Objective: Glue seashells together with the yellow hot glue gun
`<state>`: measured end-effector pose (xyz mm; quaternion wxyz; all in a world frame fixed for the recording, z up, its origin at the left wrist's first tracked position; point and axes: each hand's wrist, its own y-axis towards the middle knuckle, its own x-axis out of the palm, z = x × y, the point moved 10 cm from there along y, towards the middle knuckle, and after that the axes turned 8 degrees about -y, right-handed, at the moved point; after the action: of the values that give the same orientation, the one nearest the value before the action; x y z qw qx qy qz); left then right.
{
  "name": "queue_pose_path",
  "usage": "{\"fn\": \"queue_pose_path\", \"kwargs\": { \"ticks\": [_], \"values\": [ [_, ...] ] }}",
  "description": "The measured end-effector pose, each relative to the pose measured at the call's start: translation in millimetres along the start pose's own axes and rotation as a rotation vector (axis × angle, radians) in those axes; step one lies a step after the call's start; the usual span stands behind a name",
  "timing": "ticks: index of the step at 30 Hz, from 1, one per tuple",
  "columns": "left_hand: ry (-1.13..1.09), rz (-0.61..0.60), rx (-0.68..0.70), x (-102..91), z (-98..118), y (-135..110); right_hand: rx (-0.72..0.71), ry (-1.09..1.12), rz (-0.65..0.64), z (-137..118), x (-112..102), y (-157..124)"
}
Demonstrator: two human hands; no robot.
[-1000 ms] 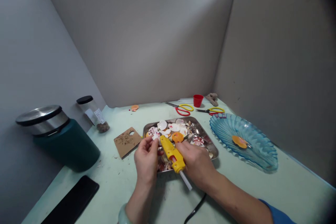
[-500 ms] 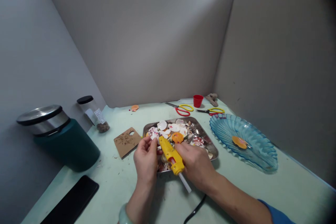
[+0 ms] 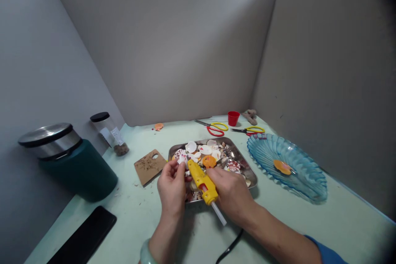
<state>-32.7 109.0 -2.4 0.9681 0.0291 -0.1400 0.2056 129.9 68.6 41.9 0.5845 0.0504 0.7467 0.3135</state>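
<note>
My right hand (image 3: 230, 192) grips a yellow glue gun (image 3: 202, 181) with a white glue stick sticking out of its back. The gun's nozzle points up and left, right at a small white and red shell (image 3: 182, 159) pinched in the fingers of my left hand (image 3: 171, 187). Both hands hover over the near left part of a metal tray (image 3: 251, 173) filled with several shells, among them an orange shell (image 3: 209, 161).
A blue glass dish (image 3: 287, 165) holding an orange shell stands to the right. Two pairs of scissors (image 3: 216, 127) and a red cup (image 3: 233, 118) lie at the back. A brown card (image 3: 150, 166), a jar (image 3: 108, 132), a green bin (image 3: 69, 161) and a black phone (image 3: 83, 235) sit to the left.
The glue gun's nozzle and the shell in my left hand have stayed together with only slight shifts. Nothing else moved.
</note>
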Motion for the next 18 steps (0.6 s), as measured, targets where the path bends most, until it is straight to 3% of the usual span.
{"fn": "queue_pose_path", "kwargs": {
  "ticks": [18],
  "values": [
    [0.016,-0.010,-0.038,2.5,-3.8,-1.2,0.041,-0.015,-0.034,6.3,7.1,1.9]
  ]
}}
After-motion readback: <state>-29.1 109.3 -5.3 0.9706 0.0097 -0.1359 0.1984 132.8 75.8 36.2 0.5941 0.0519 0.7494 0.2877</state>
